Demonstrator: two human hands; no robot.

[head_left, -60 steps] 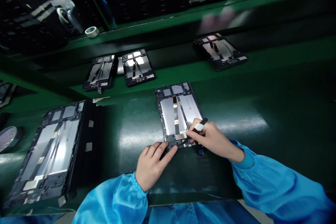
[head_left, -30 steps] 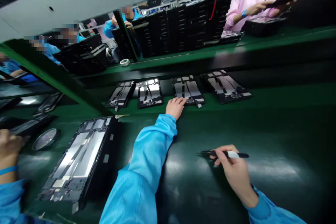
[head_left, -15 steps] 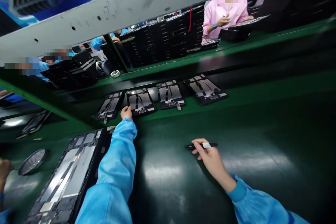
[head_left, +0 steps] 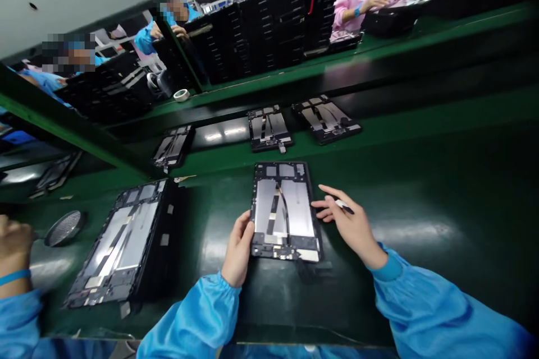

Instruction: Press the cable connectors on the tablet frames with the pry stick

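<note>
An opened tablet [head_left: 301, 207], its silver inner plates and flat cables showing, is in front of me over the green bench [head_left: 404, 179]. My left hand [head_left: 239, 247] grips its left edge, thumb on top. Close to its right edge is my right hand [head_left: 343, 219], a black and white pen-like tool [head_left: 344, 206] tucked in it and several fingers stretched toward the tablet. Whether those fingertips touch the edge I cannot tell. The tool's tip is hidden by the hand.
A stack of opened tablets [head_left: 122, 241] stands at my left, beside a round mesh-topped dish [head_left: 65, 228]. Three more tablets lie along the back, one of them a tablet [head_left: 269, 128] at centre. A co-worker's hand [head_left: 14, 247] is at the far left. A tape roll [head_left: 181, 95] sits on the ledge.
My left hand has brought one tablet from the back row toward me, leaving a gap there. My right hand has spread its fingers and the tool has turned back in it.
</note>
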